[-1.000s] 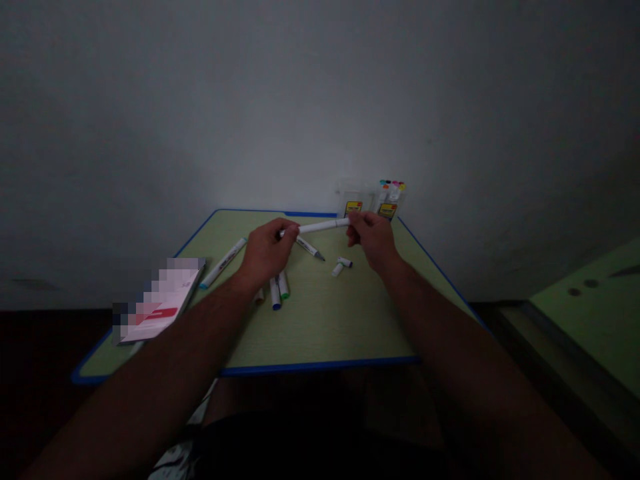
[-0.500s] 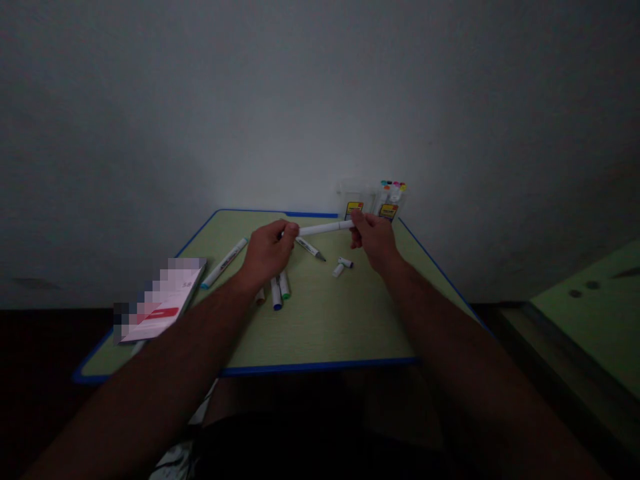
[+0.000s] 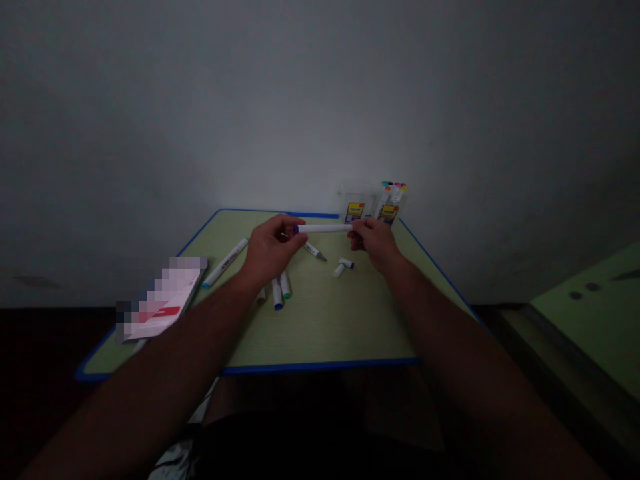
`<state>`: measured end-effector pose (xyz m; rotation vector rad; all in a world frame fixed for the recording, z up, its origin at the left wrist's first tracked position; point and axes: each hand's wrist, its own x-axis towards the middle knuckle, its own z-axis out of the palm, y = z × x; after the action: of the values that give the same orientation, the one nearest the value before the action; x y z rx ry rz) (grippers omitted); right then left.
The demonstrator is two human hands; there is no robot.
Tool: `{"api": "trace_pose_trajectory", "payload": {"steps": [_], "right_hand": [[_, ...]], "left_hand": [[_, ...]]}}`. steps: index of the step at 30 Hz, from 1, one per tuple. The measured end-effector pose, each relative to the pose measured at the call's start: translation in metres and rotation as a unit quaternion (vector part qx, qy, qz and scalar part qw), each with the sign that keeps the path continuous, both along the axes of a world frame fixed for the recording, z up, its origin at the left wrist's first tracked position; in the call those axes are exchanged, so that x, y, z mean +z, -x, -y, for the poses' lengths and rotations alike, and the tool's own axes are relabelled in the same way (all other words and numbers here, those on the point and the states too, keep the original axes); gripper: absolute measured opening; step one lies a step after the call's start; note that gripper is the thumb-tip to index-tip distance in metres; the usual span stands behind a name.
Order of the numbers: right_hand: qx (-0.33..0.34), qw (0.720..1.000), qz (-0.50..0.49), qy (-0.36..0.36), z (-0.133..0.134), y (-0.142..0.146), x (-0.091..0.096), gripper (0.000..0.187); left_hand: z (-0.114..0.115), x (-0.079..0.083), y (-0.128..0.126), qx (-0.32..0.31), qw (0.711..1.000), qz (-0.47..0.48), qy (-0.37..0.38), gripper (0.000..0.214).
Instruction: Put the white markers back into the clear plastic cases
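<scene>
A white marker (image 3: 325, 228) with a purple end is held level above the table. My right hand (image 3: 375, 239) pinches its right end between thumb and fingers. Around the purple end, the thumb and forefinger of my left hand (image 3: 270, 248) are spread apart, so that hand looks open. Below the marker lies another marker with a grey tip (image 3: 315, 250), uncapped. Two small loose caps (image 3: 342, 267) rest on the table near my right hand. Under my left hand lie several markers, among them a blue-ended one (image 3: 277, 293) and a green-ended one (image 3: 285, 285), partly hidden.
A light green table (image 3: 330, 333) with blue edging stands against the wall. At its back right are a clear case (image 3: 355, 203) and a second case with several coloured markers (image 3: 391, 203). A light-blue-ended marker (image 3: 225, 263) and a lit tablet or phone (image 3: 165, 310) lie to the left.
My left thumb and forefinger have opened off the marker's left end, and its purple end now shows. My right hand has shifted slightly and still holds the marker.
</scene>
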<state>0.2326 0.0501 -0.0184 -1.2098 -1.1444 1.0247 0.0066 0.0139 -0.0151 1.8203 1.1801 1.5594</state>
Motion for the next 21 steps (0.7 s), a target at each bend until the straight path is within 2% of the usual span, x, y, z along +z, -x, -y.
{"api": "trace_pose_trajectory", "payload": {"steps": [11,16,21], "right_hand": [[0.037,0.997,0.037,0.057,0.0,0.0,-0.003,0.012],[0.04,0.997,0.037,0.06,0.0,0.002,-0.003,0.011],[0.018,0.999,0.018,0.04,-0.001,0.0,-0.002,0.009]], "left_hand": [[0.011,0.006,-0.006,-0.028,0.999,-0.025,-0.019,0.028],[0.013,0.007,-0.007,-0.033,0.999,-0.027,-0.033,0.029],[0.012,0.007,-0.005,-0.011,0.998,-0.054,-0.035,0.028]]}}
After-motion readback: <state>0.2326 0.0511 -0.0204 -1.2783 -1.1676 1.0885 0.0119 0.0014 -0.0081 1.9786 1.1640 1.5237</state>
